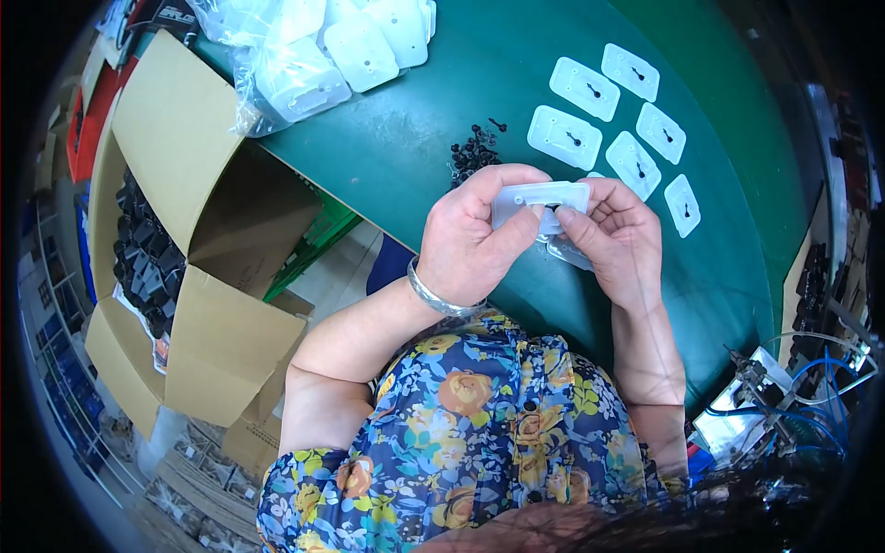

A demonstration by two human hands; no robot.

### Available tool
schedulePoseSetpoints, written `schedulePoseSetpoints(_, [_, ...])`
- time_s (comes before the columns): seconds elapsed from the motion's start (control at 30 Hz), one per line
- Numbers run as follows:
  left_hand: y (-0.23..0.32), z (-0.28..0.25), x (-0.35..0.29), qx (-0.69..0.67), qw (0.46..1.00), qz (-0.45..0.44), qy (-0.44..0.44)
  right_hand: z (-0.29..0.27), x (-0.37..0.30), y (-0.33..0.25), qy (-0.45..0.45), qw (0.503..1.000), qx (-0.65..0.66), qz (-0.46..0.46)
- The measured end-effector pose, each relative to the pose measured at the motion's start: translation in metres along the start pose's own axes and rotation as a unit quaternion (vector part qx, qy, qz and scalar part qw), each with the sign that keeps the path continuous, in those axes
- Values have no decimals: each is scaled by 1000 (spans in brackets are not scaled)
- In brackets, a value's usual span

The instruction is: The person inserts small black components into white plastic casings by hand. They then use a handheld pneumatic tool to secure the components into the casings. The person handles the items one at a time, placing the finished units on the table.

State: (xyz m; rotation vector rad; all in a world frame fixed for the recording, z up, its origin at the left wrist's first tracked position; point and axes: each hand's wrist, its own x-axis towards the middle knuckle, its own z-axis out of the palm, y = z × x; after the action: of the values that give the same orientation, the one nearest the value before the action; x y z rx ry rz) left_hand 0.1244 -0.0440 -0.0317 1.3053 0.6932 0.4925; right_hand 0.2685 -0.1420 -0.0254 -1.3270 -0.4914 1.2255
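Observation:
Between both hands I hold a white plastic plate, raised over the green table. My left hand grips its left side, the thumb pressed onto its face. My right hand grips the right side, its thumb close to the left one. A small dark part shows at the thumb tips, mostly hidden. Just behind my left hand is a pile of small black plastic parts. Beyond my right hand lie several white plates, each with a black part at its middle. Another pale plate lies partly hidden beneath my hands.
A clear plastic bag of white plates rests at the table's far left. Left of the green table stands an open cardboard box holding black parts. At the right are a metal device and blue tubes.

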Motion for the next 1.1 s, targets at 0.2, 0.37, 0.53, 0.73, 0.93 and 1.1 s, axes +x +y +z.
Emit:
schedulePoseSetpoints(0.2, [15,-13,40,42,999,-26,-15,9,27,-20,36,927,-295,-229])
schedulePoseSetpoints(0.37, [33,-21,102,243,970,21,-11,-9,87,-34,5,774,-514,-369])
schedulePoseSetpoints(0.53, [54,-46,174,477,855,198,51,-35,122,-45,53,747,-565,-345])
schedulePoseSetpoints(0.73, [52,-100,269,736,665,125,2,-27,137,-45,48,704,-645,-294])
schedulePoseSetpoints(0.93, [66,-96,269,707,695,130,-15,-19,112,-47,76,726,-604,-321])
schedulePoseSetpoints(1.1, [66,-80,157,454,863,214,56,18,60,-24,-1,820,-526,-227])
